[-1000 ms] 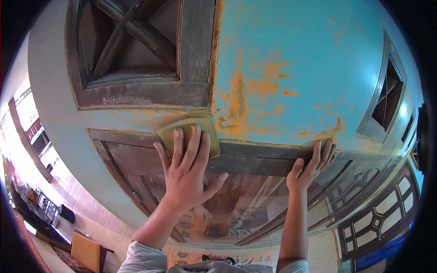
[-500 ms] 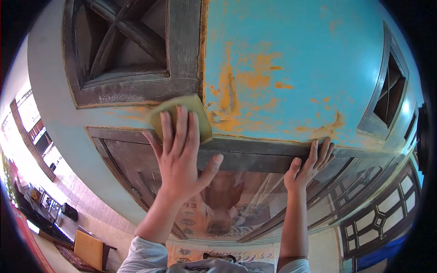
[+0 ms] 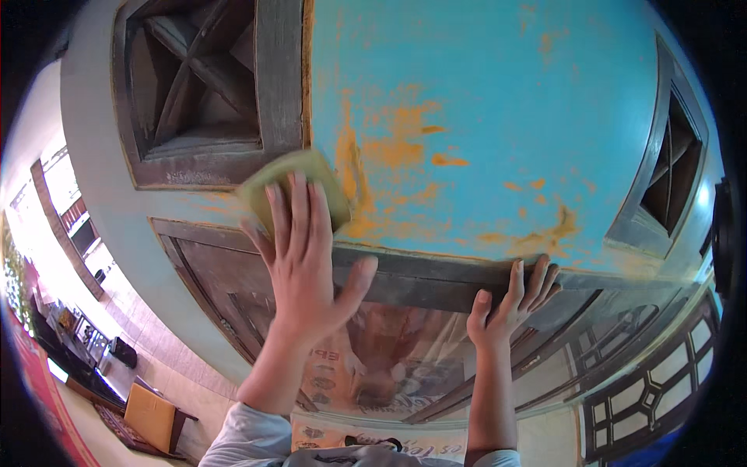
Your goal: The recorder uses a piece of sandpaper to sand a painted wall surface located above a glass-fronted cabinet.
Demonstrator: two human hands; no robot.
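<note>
My left hand (image 3: 302, 280) presses a yellow-green sheet that looks like sandpaper (image 3: 311, 167) against the wall, its fingers flat over the lower part and the thumb stretched out to the right. The sheet covers the lower corner of the dark wooden vent frame (image 3: 282, 93) and reaches onto the blue painted wall (image 3: 498, 86), beside worn orange patches (image 3: 397, 140). The side under the sheet is hidden. Further right, my right hand (image 3: 502, 311) holds nothing and rests with spread fingers on the dark top rail of the door frame (image 3: 436, 276).
Glazed door panels (image 3: 459, 350) with reflections lie below the rail. A second vent (image 3: 665, 159) is at the right, above a patterned window grille (image 3: 650, 389). At lower left, a tan chair (image 3: 149, 416) stands on the tiled floor near a bright opening.
The view has turned slightly, so the wall sits further left. Against the wall, my left hand and the sandpaper have slid a little up and right. My right hand stays on the rail.
</note>
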